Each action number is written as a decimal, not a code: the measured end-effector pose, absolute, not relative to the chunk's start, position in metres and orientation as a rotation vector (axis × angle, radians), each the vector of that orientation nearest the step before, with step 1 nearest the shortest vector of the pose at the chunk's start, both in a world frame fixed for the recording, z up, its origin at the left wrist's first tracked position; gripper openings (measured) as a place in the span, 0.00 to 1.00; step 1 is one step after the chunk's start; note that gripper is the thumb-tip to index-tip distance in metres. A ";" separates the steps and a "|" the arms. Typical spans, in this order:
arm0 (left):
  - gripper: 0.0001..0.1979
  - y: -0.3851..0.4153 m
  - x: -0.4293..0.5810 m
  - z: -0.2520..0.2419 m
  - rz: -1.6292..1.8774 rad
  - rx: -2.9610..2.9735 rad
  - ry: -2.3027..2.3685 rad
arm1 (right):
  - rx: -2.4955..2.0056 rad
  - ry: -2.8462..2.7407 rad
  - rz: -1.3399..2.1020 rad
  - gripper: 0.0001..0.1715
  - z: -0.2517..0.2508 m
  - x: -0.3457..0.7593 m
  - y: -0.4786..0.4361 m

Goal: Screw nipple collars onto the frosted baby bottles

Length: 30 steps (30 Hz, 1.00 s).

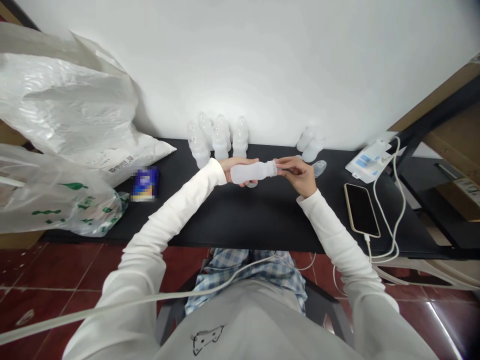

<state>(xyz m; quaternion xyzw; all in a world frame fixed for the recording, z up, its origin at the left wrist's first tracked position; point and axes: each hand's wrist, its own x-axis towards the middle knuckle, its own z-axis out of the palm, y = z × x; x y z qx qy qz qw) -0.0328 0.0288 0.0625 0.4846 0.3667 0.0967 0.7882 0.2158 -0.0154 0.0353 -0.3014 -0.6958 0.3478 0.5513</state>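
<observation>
A frosted white plastic bottle (249, 173) lies sideways across my left hand (240, 164), whose fingers wrap round its body from the far side and below. Its neck points right, toward my right hand (298, 174). The right fingers are pinched together at the bottle's mouth; whether they hold a small part there is hidden. Beyond my left hand, several translucent bottles with clear domed tops (220, 137) stand by the wall. More white bottles (312, 145) lie behind my right hand, with a clear cap (319, 168) beside it. Under the held bottle, a small clear piece (252, 184) shows partly.
A large white plastic sack (75, 95) and a green-printed bag (71, 195) crowd the left, near a blue packet (144, 184). At right lie a phone (362, 210), its white cable (399, 200) and a white-blue package (369, 161) on the black table (240, 220).
</observation>
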 end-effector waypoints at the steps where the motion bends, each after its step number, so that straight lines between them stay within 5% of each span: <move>1: 0.26 0.029 -0.034 0.060 0.173 0.976 0.756 | -0.701 -1.662 0.833 0.11 0.038 0.215 -0.017; 11: 0.27 0.006 -0.025 0.051 0.424 1.145 0.816 | -0.894 -1.815 0.668 0.25 0.037 0.211 -0.012; 18: 0.33 -0.013 -0.019 0.055 0.805 1.265 0.895 | -0.846 -1.718 0.761 0.22 0.042 0.215 -0.012; 30: 0.25 0.000 -0.033 0.061 0.289 0.823 0.692 | -0.662 -1.659 1.115 0.19 0.049 0.210 -0.019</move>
